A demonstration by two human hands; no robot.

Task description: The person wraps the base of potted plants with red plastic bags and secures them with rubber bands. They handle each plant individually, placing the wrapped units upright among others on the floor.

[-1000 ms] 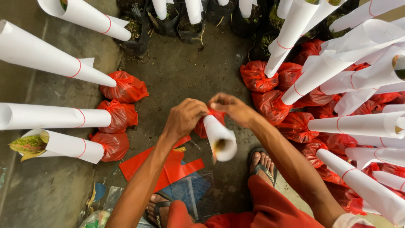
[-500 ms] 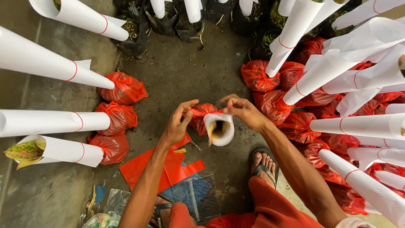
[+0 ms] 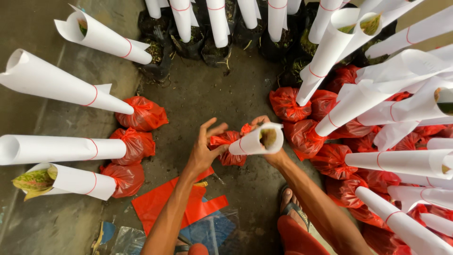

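My right hand (image 3: 267, 150) grips a white paper cone (image 3: 257, 140) wrapped round a plant, its open mouth turned toward me with leaves inside. A red band circles the cone near its narrow end. Below the cone hangs the plant's red plastic root bag (image 3: 229, 146). My left hand (image 3: 206, 148) is beside the cone's narrow end with fingers spread, close to the red bag and holding nothing.
Several wrapped plants in white cones with red bags stand on the left (image 3: 71, 92) and crowd the right side (image 3: 377, 104). Black-bagged plants (image 3: 207, 42) line the far side. Red plastic sheets (image 3: 165, 208) lie on the concrete floor by my sandalled foot (image 3: 292, 208).
My left hand has let go of the cone and opened its fingers. The cone has tipped more level in my right hand, its mouth now pointing right.
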